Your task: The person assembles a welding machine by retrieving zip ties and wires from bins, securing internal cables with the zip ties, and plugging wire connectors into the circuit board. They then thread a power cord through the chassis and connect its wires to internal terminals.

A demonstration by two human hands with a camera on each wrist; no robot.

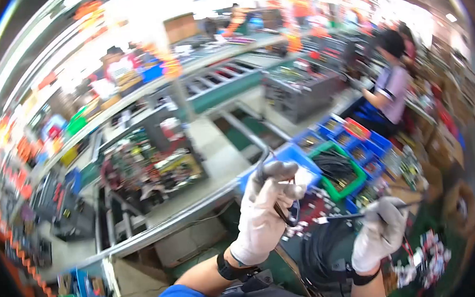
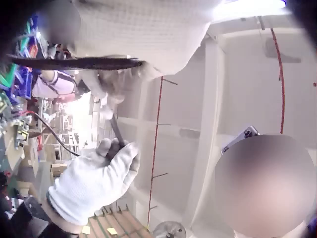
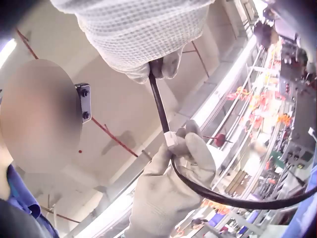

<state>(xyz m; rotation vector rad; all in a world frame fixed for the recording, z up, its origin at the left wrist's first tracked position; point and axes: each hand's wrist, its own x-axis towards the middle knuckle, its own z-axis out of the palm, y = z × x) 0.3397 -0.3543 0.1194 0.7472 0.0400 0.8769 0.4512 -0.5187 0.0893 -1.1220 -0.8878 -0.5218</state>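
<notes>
We hold the black cable [image 1: 343, 216] between both gloved hands — the left hand [image 1: 265, 213] pinches one part, and the right hand [image 1: 379, 233] curls around it further along. Its long axis runs from hand to hand, and it is probably taut.

The gloved right hand [image 3: 141, 37] pinches a black cable [image 3: 159, 106] at the top, while the gloved left hand [image 3: 166, 196] below grips it at a white band [image 3: 172, 140], the cable curving away rightward.
</notes>
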